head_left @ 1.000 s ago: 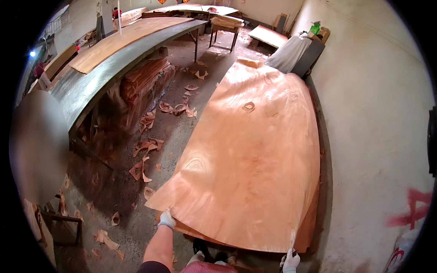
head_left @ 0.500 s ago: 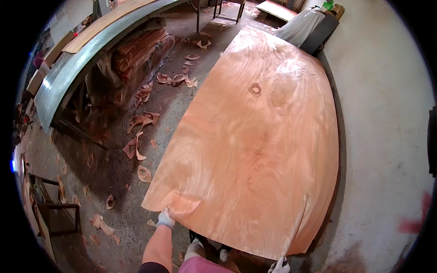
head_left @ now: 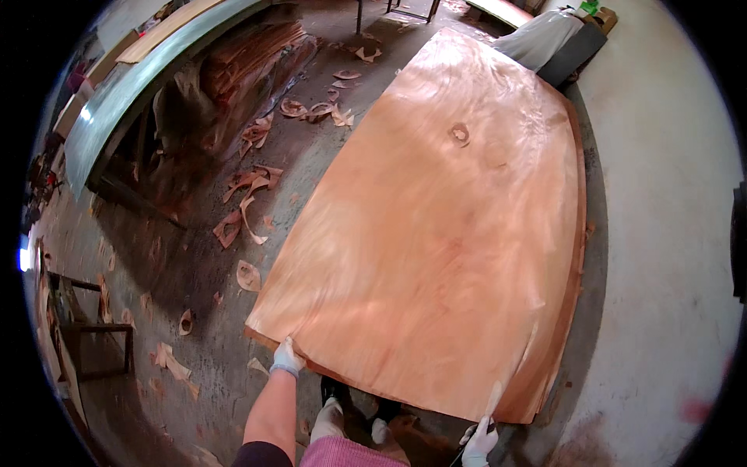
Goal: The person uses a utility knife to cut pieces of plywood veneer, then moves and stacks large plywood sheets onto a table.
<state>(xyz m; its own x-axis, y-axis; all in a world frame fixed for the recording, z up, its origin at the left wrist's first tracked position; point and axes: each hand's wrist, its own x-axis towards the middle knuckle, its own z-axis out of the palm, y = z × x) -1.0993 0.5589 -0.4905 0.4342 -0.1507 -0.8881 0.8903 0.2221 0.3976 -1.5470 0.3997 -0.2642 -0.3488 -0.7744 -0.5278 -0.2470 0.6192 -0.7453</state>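
Observation:
A large, thin wood veneer sheet (head_left: 420,226) with swirling grain and a dark knot spreads out before me. Its edges lie over more reddish sheets, which show along the right side and the near left corner. My left hand (head_left: 288,357), in a white glove, is closed on the near edge close to the left corner. At the near right my right hand (head_left: 480,444), also gloved, pinches the same edge beside a lengthwise crease. Something dark and thin shows at the right hand's fingers, too small to name.
A long metal-topped table (head_left: 117,101) stands at the left, with a plastic-wrapped bundle of reddish sheets (head_left: 253,58) below. Curled veneer scraps (head_left: 253,183) litter the concrete floor. A pale wall (head_left: 661,233) runs along the right. A dark frame stand (head_left: 97,327) is at the lower left.
The folded-over patch by my left hand has gone flat, and reddish layers now show beneath the edges. My right hand has come further into view. The whole view has shifted slightly.

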